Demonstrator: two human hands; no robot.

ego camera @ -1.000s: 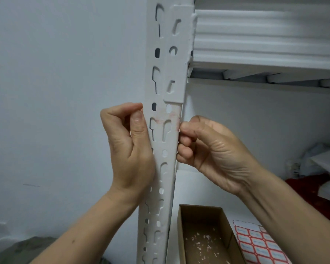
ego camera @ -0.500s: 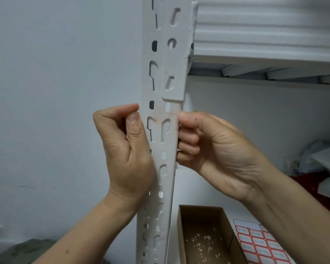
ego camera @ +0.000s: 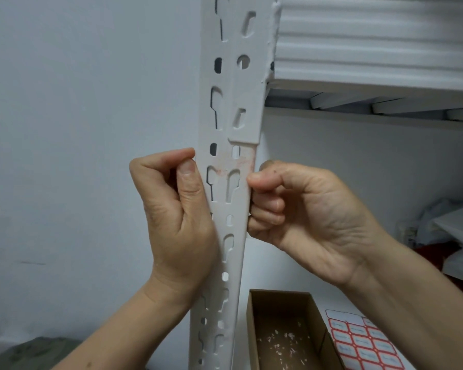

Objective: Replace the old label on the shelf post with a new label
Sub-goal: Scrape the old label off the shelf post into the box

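Observation:
The white slotted shelf post (ego camera: 231, 206) runs up the middle of the view. A faint reddish label residue (ego camera: 241, 162) marks it just below the bracket plate. My left hand (ego camera: 177, 217) is curled in a fist against the post's left face, with the thumb lying along it. My right hand (ego camera: 302, 209) is curled at the post's right edge, its thumb tip touching the edge beside the residue. No label shows in either hand. A sheet of red-bordered new labels (ego camera: 364, 343) lies at the lower right.
An open cardboard box (ego camera: 254, 329) with white paper scraps inside stands behind the post's foot. A white shelf (ego camera: 372, 49) juts out to the right above my hands. White and red items (ego camera: 452, 249) sit at the far right. A plain wall fills the left.
My right thumb slid up the post's right edge, then back down beside the residue. My left hand stayed against the post. The view shifted a little.

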